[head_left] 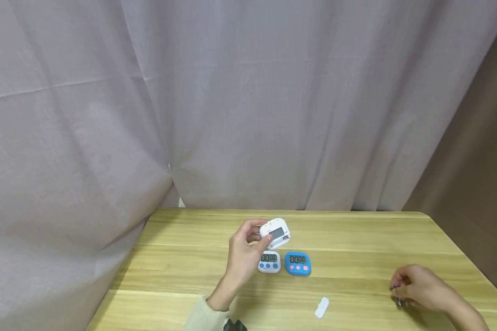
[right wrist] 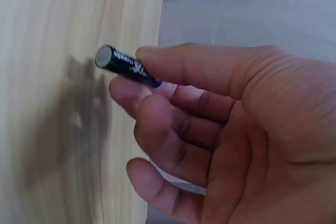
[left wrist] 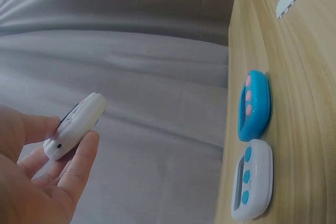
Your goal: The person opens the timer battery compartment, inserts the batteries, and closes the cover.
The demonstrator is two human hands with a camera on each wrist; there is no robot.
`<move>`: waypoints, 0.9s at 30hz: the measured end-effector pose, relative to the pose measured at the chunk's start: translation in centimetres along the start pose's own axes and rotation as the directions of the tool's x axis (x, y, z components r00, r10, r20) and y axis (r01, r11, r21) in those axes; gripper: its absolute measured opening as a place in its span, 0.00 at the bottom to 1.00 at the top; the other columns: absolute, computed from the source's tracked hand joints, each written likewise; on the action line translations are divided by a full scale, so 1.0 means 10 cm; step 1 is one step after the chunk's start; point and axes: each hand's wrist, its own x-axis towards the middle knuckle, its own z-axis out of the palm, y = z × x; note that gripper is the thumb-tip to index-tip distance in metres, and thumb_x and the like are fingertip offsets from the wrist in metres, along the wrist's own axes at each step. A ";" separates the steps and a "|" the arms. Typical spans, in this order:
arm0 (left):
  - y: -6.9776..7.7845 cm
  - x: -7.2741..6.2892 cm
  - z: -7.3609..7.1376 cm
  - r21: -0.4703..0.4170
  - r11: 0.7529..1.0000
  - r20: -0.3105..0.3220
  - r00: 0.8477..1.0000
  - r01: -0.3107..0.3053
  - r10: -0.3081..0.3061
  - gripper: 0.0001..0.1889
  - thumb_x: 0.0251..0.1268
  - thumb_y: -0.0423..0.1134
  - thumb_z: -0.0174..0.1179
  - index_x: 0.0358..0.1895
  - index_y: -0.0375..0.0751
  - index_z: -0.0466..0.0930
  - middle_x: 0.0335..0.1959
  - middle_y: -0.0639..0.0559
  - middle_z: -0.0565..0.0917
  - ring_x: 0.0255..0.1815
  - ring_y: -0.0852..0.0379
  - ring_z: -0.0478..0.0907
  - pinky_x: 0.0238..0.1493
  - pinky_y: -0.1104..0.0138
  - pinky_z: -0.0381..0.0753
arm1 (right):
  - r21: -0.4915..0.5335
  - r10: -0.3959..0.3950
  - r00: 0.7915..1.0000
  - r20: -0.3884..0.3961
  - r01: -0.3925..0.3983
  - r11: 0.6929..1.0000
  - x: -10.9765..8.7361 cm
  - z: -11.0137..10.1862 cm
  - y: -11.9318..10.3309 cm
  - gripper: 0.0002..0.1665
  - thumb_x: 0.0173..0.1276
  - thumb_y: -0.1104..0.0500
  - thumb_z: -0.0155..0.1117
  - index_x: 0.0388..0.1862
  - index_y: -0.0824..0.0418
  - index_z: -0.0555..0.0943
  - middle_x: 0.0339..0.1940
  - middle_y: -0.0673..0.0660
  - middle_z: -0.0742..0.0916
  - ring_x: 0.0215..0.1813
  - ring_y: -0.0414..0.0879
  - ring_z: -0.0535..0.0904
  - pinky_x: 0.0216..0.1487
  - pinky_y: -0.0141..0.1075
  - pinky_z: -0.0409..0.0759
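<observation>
My left hand (head_left: 244, 255) holds a white digital timer (head_left: 275, 231) above the table, thumb on one face and fingers behind. Its side toward the head camera has a dark rectangle and an uncovered slot along one edge. In the left wrist view this timer (left wrist: 76, 127) appears edge-on. Far to the right, my right hand (head_left: 426, 287) is low over the table. Between thumb and index finger it pinches a small dark battery (right wrist: 123, 65), whose flat silvery end points away from the palm. The other fingers of that hand are loosely bent.
A white timer (head_left: 269, 262) with blue buttons and a blue timer (head_left: 298, 264) with pink buttons lie side by side on the wooden table (head_left: 348, 239). Nearer the front lies a small white cover (head_left: 321, 307) with notched edges. Grey curtain (head_left: 248, 115) hangs behind the table.
</observation>
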 end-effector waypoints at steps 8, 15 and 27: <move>-0.01 0.00 0.00 0.004 1.000 -0.003 1.000 0.003 -0.003 0.19 0.62 0.24 0.71 0.55 0.42 0.85 0.40 0.45 0.90 0.35 0.59 0.84 0.34 0.73 0.89 | 0.156 -0.144 0.988 0.059 0.133 0.979 0.10 0.03 -0.06 0.04 0.73 0.69 0.65 0.38 0.71 0.79 0.26 0.47 0.82 0.24 0.33 0.74 0.19 0.31 0.78; 0.01 0.00 -0.01 0.012 1.000 0.000 1.000 0.005 -0.005 0.19 0.62 0.25 0.71 0.55 0.42 0.85 0.40 0.45 0.90 0.36 0.60 0.84 0.34 0.72 0.89 | 0.219 -0.192 0.980 0.055 0.176 0.960 0.21 0.09 -0.12 0.03 0.74 0.70 0.65 0.39 0.70 0.80 0.27 0.48 0.85 0.25 0.34 0.77 0.21 0.34 0.82; -0.02 0.00 0.00 0.003 1.000 0.009 1.000 0.018 -0.018 0.18 0.63 0.25 0.71 0.55 0.42 0.85 0.39 0.45 0.89 0.36 0.58 0.85 0.36 0.72 0.90 | 0.300 -0.274 0.962 0.020 0.255 0.919 0.41 0.16 -0.30 0.08 0.74 0.69 0.66 0.41 0.76 0.78 0.29 0.54 0.88 0.27 0.35 0.79 0.23 0.36 0.85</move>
